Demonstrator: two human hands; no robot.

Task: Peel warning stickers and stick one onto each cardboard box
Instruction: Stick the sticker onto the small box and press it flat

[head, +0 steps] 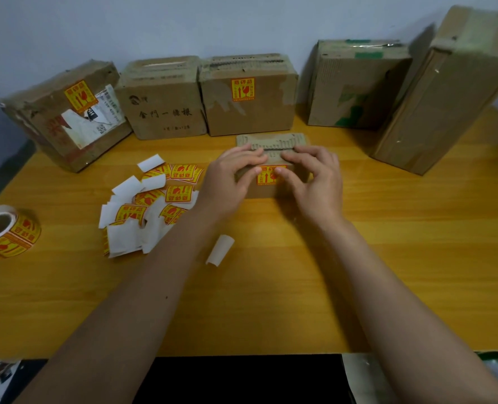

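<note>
Both hands are on the small box (272, 170) in the middle of the surface (271, 287): the left hand (230, 182) lies over its left end with fingers spread along the top and the thumb pressing at the edge of the yellow-and-red sticker (268, 175) on the near face, and the right hand (311, 179) does the same from the other side, fingers only lightly bent. Neither hand grips anything; they look to be smoothing that sticker down.

Now the tally. Along the wall, the battered box on the far left (67, 115) wears a sticker, and so does the third box (247, 97). The second box (160, 103), the one with black lettering, shows none on the faces I can see. Same for the box with green marks (355, 86) and the tall box at the right (446, 91).

So that's three done or nearly done, three apparently left. Supplies are fine: a heap of loose stickers and white backing slips (148, 205) sits just left of the hands, the roll (8, 231) at the far left edge, one curled backing (220, 250) near the left forearm.
</note>
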